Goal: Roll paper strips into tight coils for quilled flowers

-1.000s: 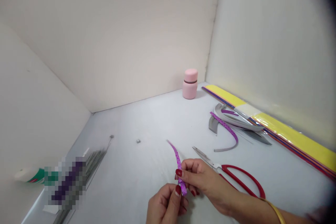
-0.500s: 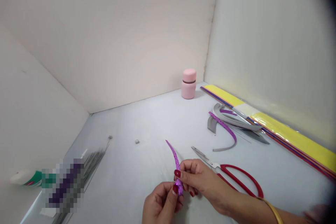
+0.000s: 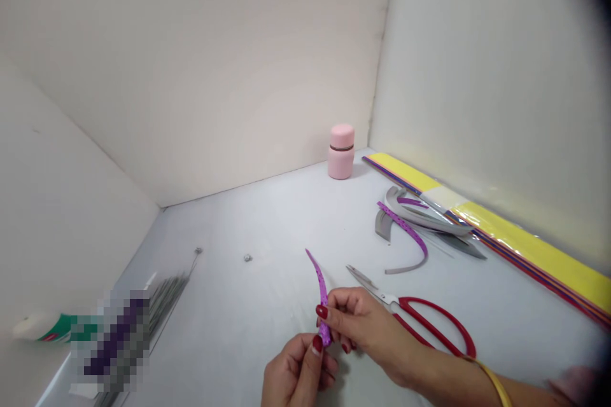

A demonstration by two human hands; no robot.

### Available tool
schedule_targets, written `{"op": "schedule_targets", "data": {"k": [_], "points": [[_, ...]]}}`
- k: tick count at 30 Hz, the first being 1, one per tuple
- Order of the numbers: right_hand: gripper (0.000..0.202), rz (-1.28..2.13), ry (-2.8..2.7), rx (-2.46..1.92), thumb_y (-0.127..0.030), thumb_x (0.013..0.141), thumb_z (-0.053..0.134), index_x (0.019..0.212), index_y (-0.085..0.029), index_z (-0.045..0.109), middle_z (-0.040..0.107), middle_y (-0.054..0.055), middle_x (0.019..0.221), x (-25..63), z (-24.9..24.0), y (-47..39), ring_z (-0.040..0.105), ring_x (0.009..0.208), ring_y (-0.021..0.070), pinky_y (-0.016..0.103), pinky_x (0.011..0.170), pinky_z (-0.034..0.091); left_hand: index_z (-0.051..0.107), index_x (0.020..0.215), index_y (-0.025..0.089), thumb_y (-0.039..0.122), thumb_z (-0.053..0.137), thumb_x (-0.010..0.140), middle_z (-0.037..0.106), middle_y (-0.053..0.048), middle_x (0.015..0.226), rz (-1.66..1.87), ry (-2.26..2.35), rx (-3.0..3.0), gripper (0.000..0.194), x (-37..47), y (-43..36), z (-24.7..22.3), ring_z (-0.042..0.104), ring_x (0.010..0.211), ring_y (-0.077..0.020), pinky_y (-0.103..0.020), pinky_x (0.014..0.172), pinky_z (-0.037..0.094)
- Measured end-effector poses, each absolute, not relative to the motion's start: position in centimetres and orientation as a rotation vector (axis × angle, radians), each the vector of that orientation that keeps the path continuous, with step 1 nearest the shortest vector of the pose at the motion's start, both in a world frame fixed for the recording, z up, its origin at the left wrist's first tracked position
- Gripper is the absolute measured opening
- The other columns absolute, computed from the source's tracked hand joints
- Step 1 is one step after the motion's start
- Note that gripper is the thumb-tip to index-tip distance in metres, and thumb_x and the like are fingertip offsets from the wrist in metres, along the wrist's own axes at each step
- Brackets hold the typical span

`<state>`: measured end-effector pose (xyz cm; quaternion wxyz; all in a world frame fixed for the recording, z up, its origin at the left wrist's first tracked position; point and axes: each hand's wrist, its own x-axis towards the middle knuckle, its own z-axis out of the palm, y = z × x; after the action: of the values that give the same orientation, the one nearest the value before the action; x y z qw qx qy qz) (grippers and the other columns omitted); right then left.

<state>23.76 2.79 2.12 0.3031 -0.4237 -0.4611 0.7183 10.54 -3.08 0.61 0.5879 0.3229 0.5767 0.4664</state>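
Note:
A shiny purple strip point(image 3: 321, 280) is pinched between my two hands, its narrow pointed end curving up and away from me. My left hand point(image 3: 298, 370) grips the strip's lower, bunched end between thumb and fingers. Just above it, my right hand point(image 3: 358, 323) holds the strip with thumb and index finger. What lies under my fingertips is hidden. A pair of scissors with red handles point(image 3: 436, 324) rests on the table beside my right hand, blades pointing away to the left.
Purple and grey strip offcuts point(image 3: 405, 226) lie to the right, beside long packs of coloured sheets point(image 3: 506, 235). At the back stands a pink jar point(image 3: 340, 152). Thin wires point(image 3: 167, 302), a tube point(image 3: 52, 327) and a small silvery piece point(image 3: 247, 257) are on the left.
The bunched lower end of the strip shows less below my left thumb, and its tip stands slightly higher. Both hands keep their pinch; the view has shifted slightly.

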Motion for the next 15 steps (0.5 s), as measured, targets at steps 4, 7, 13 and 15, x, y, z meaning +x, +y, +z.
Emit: {"op": "schedule_targets", "data": {"k": [4, 7, 13, 15], "points": [[0.039, 1.884, -1.228, -1.12, -0.051, 0.071, 0.063, 0.059, -0.015, 0.051, 0.05, -0.005, 0.051, 23.83, 2.01, 2.87, 0.036, 0.042, 0.0048, 0.019, 0.043, 0.025, 0.069, 0.063, 0.013, 0.061, 0.062, 0.062, 0.067, -0.006, 0.055, 1.025, 1.35, 0.788, 0.048, 10.52, -3.18, 0.47, 0.052, 0.046, -0.011, -0.021, 0.049, 0.039], [0.041, 1.898, -1.246, -1.125, -0.052, 0.071, 0.063, 0.059, -0.015, 0.049, 0.047, -0.006, 0.05, 23.79, 1.98, 2.94, 0.037, 0.041, 0.005, 0.018, 0.042, 0.026, 0.068, 0.064, 0.013, 0.059, 0.061, 0.065, 0.066, -0.005, 0.056, 1.009, 1.333, 0.824, 0.046, 10.47, -3.22, 0.25, 0.052, 0.047, -0.0106, -0.021, 0.049, 0.039], [0.04, 1.863, -1.327, -1.105, -0.051, 0.074, 0.059, 0.059, -0.018, 0.044, 0.043, -0.007, 0.047, 23.64, 1.98, 2.74, 0.037, 0.042, 0.0061, 0.018, 0.041, 0.026, 0.065, 0.06, 0.013, 0.058, 0.064, 0.063, 0.064, -0.003, 0.052, 1.077, 1.313, 0.803, 0.045, 10.54, -3.08, 0.34, 0.051, 0.045, -0.0092, -0.02, 0.048, 0.039], [0.04, 1.875, -1.341, -1.091, -0.052, 0.075, 0.058, 0.059, -0.018, 0.043, 0.042, -0.008, 0.046, 23.67, 2.04, 2.65, 0.036, 0.042, 0.0066, 0.018, 0.041, 0.027, 0.064, 0.058, 0.014, 0.056, 0.067, 0.061, 0.064, -0.003, 0.052, 1.115, 1.332, 0.793, 0.042, 10.52, -3.03, 0.51, 0.051, 0.045, -0.0093, -0.02, 0.048, 0.039]]}}
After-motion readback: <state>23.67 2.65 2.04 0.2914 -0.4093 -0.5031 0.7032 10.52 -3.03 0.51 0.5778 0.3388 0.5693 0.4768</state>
